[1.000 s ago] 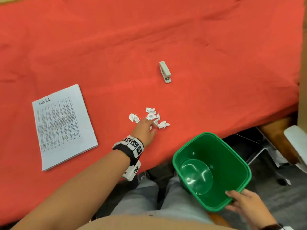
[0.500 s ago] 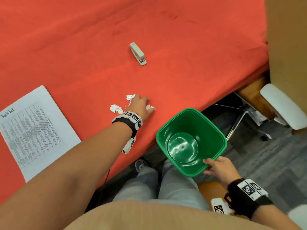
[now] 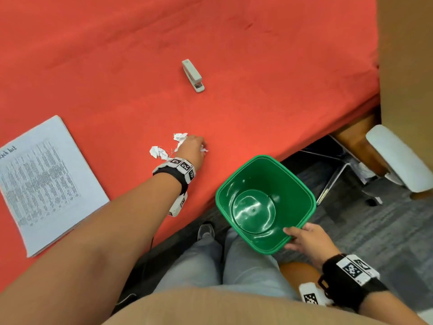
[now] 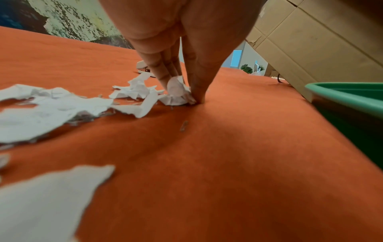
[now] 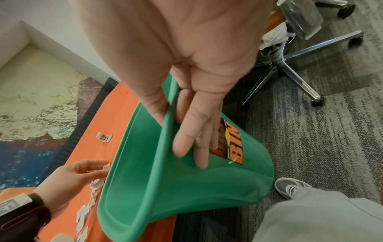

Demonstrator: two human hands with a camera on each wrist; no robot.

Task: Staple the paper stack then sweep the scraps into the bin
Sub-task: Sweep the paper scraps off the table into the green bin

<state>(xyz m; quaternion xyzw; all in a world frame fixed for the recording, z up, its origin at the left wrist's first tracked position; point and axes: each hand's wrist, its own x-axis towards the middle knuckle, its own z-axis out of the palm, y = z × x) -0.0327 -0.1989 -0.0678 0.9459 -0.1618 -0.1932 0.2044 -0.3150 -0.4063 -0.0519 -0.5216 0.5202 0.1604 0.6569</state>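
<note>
1. Your head camera looks steeply down from above: red tablecloth point(image 3: 234, 43) fills the upper frame, your lap the bottom.
2. Your left wrist camera sits low, very near the cloth, facing along the left hand point(image 4: 182, 41) towards the scraps point(image 4: 176, 93).
3. Your right wrist camera looks down along the right hand point(image 5: 176, 57) over the bin point(image 5: 186, 180) at carpet.
4. All three share the bin and the stapler point(image 3: 192, 75).

A red-orange cloth point(image 3: 257, 66) covers the surface, lightly creased, with wood showing under its right edge. Below lies a grey patterned carpet point(image 3: 386, 231). A swivel chair point(image 5: 290, 65) with a chrome star base and castors stands on it, its pale seat point(image 3: 396, 158) near the surface's corner. Brown cardboard boxes point(image 4: 311, 41) rise on the right. Behind the surface the wall point(image 5: 31, 98) shows a mottled yellow and blue pattern, white above.
</note>
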